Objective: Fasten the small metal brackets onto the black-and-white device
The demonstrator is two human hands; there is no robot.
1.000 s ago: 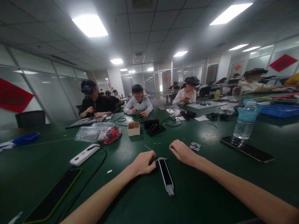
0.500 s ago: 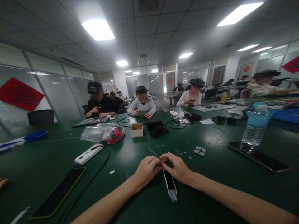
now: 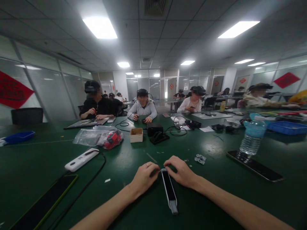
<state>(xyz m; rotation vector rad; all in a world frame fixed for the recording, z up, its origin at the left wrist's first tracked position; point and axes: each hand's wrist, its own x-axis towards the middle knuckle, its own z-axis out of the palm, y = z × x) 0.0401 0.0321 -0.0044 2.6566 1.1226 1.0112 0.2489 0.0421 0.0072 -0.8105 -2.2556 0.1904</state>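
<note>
A slim device with a black face, white edges and a grey end [image 3: 169, 190] lies lengthwise on the green table in front of me. At its far end, my left hand [image 3: 146, 175] is closed in a pinch just to the left; whatever is between its fingertips is too small to make out. My right hand [image 3: 181, 171] curls over the same far end from the right, its thumb and fingers closed near the device's corner. Beyond the right hand lie several tiny rings [image 3: 187, 160] and some small grey metal brackets [image 3: 200, 159].
To the left are a white power strip [image 3: 81, 159] with a black cable and a green-edged phone [image 3: 45, 204]. A plastic bag with red parts [image 3: 98, 136], a small open box [image 3: 136, 135] and a black stand [image 3: 158, 137] sit ahead. Rightward, a water bottle [image 3: 253, 137] stands by another phone [image 3: 254, 166].
My hands have drawn slightly apart at the device's far end, which is now uncovered. The whole view has turned a little to the right.
</note>
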